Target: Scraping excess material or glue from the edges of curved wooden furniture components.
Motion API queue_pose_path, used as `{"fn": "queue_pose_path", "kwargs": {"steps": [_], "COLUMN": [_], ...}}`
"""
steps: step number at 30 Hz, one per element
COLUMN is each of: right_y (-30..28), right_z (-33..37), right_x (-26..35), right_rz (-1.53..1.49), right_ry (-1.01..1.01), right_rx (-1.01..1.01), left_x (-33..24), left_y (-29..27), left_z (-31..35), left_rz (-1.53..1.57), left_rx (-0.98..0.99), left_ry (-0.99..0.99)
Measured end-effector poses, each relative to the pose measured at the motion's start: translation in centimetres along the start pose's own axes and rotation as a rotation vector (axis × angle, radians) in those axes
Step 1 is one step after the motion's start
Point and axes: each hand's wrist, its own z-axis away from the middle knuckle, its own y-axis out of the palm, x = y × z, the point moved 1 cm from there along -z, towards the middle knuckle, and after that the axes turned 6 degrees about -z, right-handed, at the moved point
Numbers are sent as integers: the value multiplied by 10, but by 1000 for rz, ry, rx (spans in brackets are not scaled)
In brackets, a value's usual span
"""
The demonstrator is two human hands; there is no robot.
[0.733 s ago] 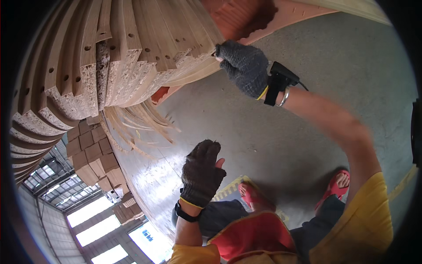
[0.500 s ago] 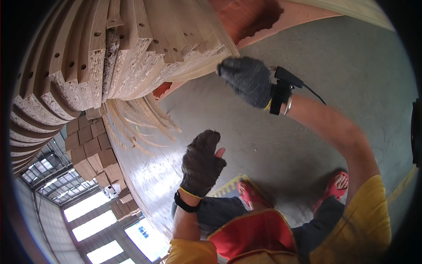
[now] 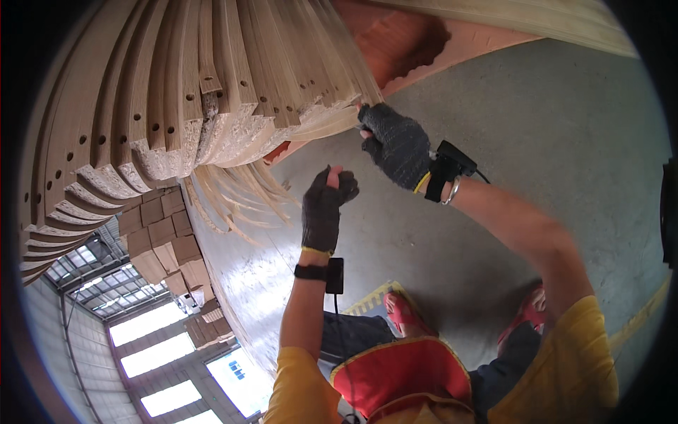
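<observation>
A stack of wood-grain particleboard panels (image 3: 233, 85) fills the upper left, with drilled holes near rough, chipped ends. My right hand (image 3: 399, 145), in a dark knit glove with bare fingertips, reaches to the stack's right corner. Its index fingertip is at the panel edge and the thumb stands apart below; whether it touches is unclear. My left hand (image 3: 321, 215), gloved likewise, hovers above the floor below the stack. Its fingers are curled with the thumb showing on top, and nothing sticks out of it. Both wrists wear black straps with small black devices.
Thin wooden strips (image 3: 236, 194) hang or lie below the stack. Orange sheeting (image 3: 409, 42) lies beyond it, beside a pale board (image 3: 537, 21) at the top right. Brown cartons (image 3: 159, 233) are piled at the left. Yellow tape (image 3: 367, 300) marks the grey floor near my feet.
My left hand has moved up toward the stack and its fingers have curled. My right hand has turned and dropped slightly, its thumb now showing. The stack sits a little lower and further right in view.
</observation>
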Motion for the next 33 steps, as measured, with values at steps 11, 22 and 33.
{"fn": "queue_pose_path", "kwargs": {"steps": [11, 22, 33], "right_y": [2, -7, -46], "right_z": [14, 15, -32], "right_x": [-1, -19, -51], "right_rz": [12, 4, -170], "right_ry": [19, -96, 133], "right_rx": [305, 97, 4], "left_x": [-40, -42, 77], "left_y": [35, 7, -265], "left_z": [-74, -84, 76], "left_rz": [420, -724, -1594], "left_rx": [17, -29, -306], "left_ry": [15, 194, -403]}}
